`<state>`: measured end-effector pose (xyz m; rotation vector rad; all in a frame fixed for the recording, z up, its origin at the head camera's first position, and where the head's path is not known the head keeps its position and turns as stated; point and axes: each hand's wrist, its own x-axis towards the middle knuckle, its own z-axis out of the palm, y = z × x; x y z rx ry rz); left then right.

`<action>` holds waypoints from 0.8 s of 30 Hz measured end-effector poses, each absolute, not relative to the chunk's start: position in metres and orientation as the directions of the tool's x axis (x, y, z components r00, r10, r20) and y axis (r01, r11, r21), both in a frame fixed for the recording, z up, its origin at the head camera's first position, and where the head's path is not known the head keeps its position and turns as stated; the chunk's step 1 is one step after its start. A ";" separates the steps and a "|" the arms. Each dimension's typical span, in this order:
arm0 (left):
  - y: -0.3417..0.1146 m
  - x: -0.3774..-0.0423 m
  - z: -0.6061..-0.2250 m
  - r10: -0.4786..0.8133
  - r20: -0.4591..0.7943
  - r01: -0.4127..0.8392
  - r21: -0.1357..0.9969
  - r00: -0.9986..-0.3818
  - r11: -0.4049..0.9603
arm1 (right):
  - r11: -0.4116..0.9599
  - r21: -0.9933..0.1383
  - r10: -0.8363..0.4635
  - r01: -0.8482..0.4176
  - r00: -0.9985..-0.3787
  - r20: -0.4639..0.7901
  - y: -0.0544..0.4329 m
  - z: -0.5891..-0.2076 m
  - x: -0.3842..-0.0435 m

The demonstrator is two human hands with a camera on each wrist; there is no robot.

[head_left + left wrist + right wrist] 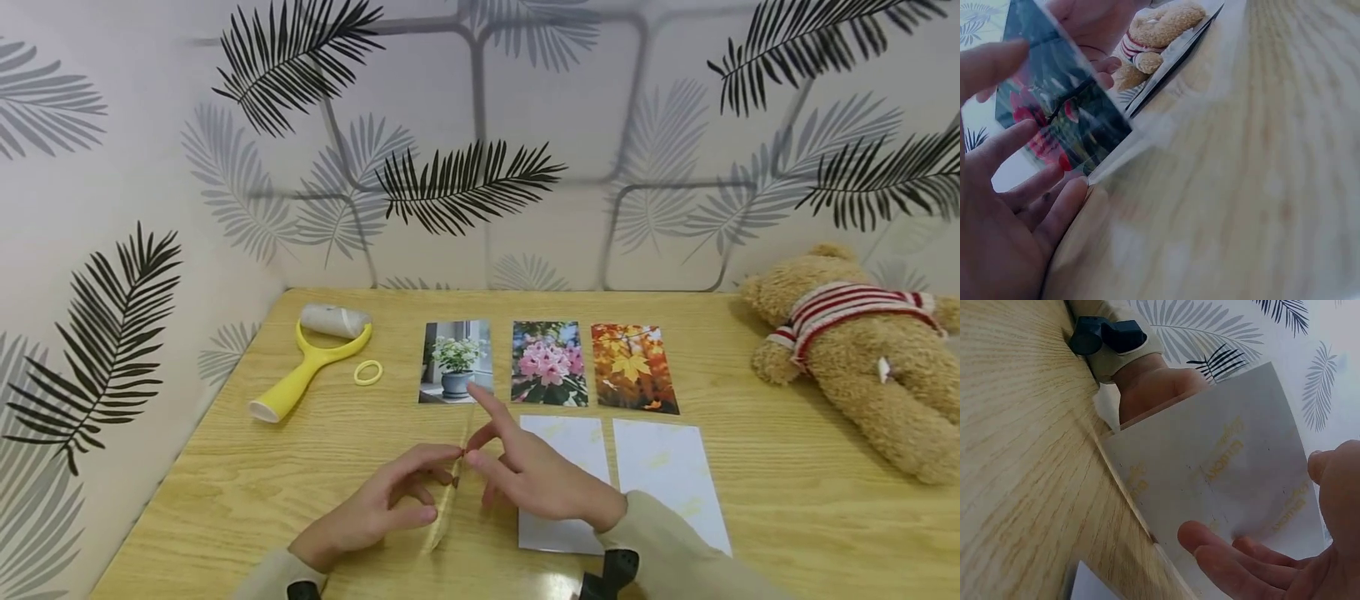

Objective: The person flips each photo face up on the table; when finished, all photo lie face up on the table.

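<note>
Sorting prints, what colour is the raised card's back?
White back, yellow lettering; the right wrist view shows it best.

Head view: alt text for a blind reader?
Left hand and right hand hold a card edge-on at a wooden table. Beyond lie photos of a potted plant, pink flowers and a maple leaf; a teddy bear lies right, a yellow forked tool left.

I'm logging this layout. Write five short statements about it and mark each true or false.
1. The card between the left hand and right hand stands on edge. True.
2. Its picture side faces the right hand. False: it faces the left hand.
3. The autumn-leaf photo is rightmost of the three lying picture side up. True.
4. The yellow ring encircles the roller. False: the yellow ring lies beside the roller.
5. The teddy bear lies left of that photo. False: the teddy bear lies right of it.
</note>
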<state>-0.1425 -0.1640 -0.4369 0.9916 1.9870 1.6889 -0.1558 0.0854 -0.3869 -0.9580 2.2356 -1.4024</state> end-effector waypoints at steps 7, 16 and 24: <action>-0.162 -0.141 -0.438 0.671 0.174 0.346 0.929 -0.721 0.131 | 0.361 -0.852 -0.664 -0.380 -0.746 0.051 0.089 -0.380 -0.158; -0.164 -0.143 -0.441 0.654 0.132 0.421 0.854 -0.745 0.306 | 0.461 -0.781 -0.657 -0.421 -0.754 0.019 0.101 -0.372 -0.162; -0.174 -0.147 -0.440 0.610 0.107 0.466 0.750 -0.785 0.469 | 0.538 -0.712 -0.652 -0.452 -0.758 -0.011 0.101 -0.385 -0.168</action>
